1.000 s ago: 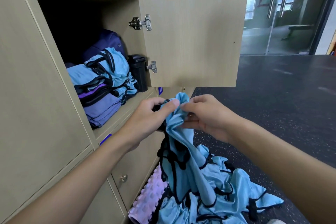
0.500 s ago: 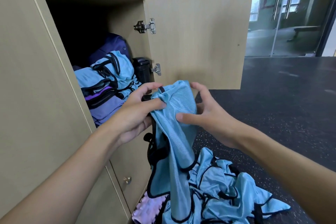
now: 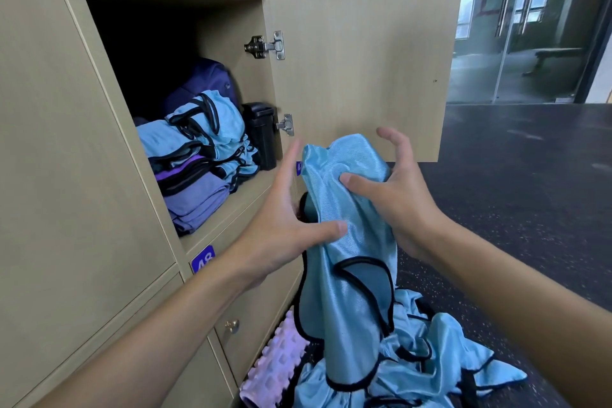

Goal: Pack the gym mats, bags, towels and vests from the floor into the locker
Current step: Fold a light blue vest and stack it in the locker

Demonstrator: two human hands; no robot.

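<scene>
Both hands hold the blue vest (image 3: 357, 219) up between them: left hand (image 3: 281, 235) thumb-pinches it, right hand (image 3: 404, 202) thumbs it, fingers splayed. Locker (image 3: 225, 219) sits just left. Light, slippery fabric, I'd grip the black trim.

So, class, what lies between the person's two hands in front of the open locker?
A light blue vest with black trim hangs between the left hand and right hand, both thumbs on its front. The head view shows it.
</scene>
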